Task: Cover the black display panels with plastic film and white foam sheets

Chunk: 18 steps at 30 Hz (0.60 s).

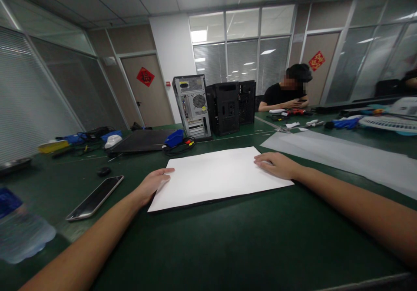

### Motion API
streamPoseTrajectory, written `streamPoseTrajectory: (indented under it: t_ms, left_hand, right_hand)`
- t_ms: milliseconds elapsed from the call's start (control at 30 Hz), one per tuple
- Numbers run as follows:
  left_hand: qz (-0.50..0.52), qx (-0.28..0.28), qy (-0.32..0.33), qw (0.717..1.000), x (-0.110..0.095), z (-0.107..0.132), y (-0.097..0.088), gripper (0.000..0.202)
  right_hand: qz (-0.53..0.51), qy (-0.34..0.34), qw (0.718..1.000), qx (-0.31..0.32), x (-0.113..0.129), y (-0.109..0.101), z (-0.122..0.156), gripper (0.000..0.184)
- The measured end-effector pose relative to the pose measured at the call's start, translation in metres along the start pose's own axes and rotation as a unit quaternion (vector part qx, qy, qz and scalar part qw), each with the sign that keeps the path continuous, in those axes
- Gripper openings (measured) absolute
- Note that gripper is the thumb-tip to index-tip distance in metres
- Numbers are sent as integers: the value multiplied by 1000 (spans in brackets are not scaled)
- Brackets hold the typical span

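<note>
A blank white sheet of paper (pixel 215 173) lies before me, a thin dark shadow running under its near edge. My left hand (pixel 153 184) grips the left edge, with two fingertips showing on top and the other fingers hidden. At the opposite side, my right hand (pixel 276 165) holds the right edge, its visible fingers resting on the upper face. Whether the paper is one sheet or a thin stack, I cannot tell.
On the green table (pixel 228 243) are a phone (pixel 96 197), a water bottle (pixel 22 230) and a round black object (pixel 104 171) to the left. Computer cases (pixel 193 106) stand behind the paper. Larger white sheets (pixel 342 156) lie right. A person (pixel 286 93) sits across.
</note>
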<state>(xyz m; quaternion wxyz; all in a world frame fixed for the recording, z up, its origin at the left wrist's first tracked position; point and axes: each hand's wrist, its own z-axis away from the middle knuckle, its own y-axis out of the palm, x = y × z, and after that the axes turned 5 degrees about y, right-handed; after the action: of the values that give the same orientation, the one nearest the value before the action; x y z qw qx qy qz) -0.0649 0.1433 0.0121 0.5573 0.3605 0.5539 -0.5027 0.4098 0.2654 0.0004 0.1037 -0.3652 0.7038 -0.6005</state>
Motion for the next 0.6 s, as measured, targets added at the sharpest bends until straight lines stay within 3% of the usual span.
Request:
streamPoseTrajectory:
  t_ms: [600]
  left_hand:
    - [-12, 4, 4, 1000, -3, 3, 1, 50]
  right_hand:
    - [40, -13, 999, 15, 0, 0, 1, 46]
